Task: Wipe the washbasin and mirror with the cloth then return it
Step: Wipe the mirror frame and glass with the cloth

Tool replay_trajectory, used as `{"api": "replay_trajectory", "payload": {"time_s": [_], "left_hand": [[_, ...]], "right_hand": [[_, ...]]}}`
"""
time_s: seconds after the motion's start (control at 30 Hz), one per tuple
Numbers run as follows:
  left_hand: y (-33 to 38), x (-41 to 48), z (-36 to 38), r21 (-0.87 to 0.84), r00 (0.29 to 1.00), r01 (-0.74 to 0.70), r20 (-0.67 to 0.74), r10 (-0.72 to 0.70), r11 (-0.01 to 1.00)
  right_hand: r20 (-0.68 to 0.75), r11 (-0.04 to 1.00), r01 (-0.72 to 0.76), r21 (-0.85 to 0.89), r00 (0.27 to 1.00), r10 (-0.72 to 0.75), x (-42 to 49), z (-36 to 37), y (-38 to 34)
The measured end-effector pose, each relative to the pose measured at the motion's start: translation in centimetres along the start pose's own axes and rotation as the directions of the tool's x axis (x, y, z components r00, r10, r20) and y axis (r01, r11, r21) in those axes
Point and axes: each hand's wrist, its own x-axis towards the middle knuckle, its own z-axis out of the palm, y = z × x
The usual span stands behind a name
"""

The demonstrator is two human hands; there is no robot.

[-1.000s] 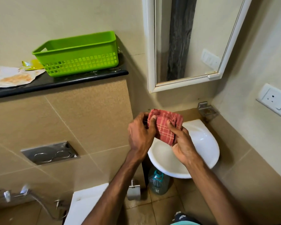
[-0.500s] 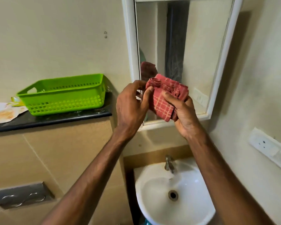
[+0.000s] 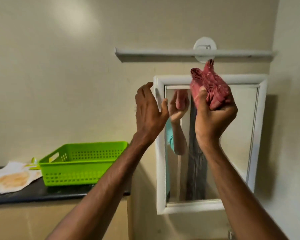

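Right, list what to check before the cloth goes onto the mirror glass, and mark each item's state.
1. Grip: the right hand holds the red cloth firmly: ok.
2. Free hand: the left hand is off the cloth, fingers relaxed, beside the left frame edge of the mirror: ok.
3. Cloth flattened into a wiping pad: not ok, it is bunched with one end sticking up.
4. Cloth raised to the mirror: ok, it is in front of the top edge.
5. Cloth touching the glass: cannot tell.
6. Washbasin wiped first: cannot tell, it is out of view.
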Motion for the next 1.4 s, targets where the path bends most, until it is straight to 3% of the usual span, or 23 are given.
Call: {"api": "replay_trajectory", "payload": {"time_s": [0.1,0.2,0.33,0.43,0.6,0.8,0.93,1.03,1.23,1.4], "left_hand": [[-0.7,2.0,0.8,-0.071,0.999,0.016,0.047,-0.013,0.997],[-1.7,2.9,1.5,-0.117,0.997,0.007,0.074,0.001,0.993],[-3.0,3.5,1.6,-0.185,0.993,0.023,0.115,-0.001,0.982],[-3.7,4.0,1.2,-0.251,0.988,0.036,0.155,0.004,0.967],[-5.1,4.6,-0.1,-0.463,0.974,0.101,0.227,0.008,0.881],[-4.5,4.8,-0.5,-0.439,0.974,0.107,0.225,-0.006,0.892],[-4.5,5.6,-0.2,-0.388,0.962,0.134,0.27,-0.026,0.912],[-3.9,6.3,-0.2,-0.387,0.976,0.076,0.218,0.011,0.919],[-2.7,5.3,0.2,-0.444,0.972,0.052,0.227,0.057,0.895],[-1.8,5.1,0.9,-0.417,0.986,0.085,0.167,-0.016,0.905]], "right_hand": [[0.014,0.947,0.318,-0.044,0.948,-0.318,3.0,3.1,0.8],[0.15,0.855,0.49,-0.17,0.87,-0.469,5.5,5.8,2.0],[0.493,0.78,0.541,-0.313,0.795,-0.354,4.8,7.1,4.6],[0.622,0.726,0.585,-0.361,0.731,-0.28,2.9,7.2,6.0],[0.672,0.648,0.633,-0.423,0.699,-0.245,-0.9,6.9,6.3],[0.642,0.596,0.657,-0.461,0.711,-0.287,-3.4,6.3,7.7],[0.649,0.493,0.685,-0.537,0.708,-0.278,-1.3,8.0,7.2],[0.68,0.416,0.715,-0.562,0.686,-0.258,-1.2,8.6,6.7],[0.692,0.532,0.67,-0.517,0.693,-0.201,-5.4,4.6,8.5],[0.738,0.47,0.723,-0.506,0.645,-0.198,-2.2,3.9,9.4]]}}
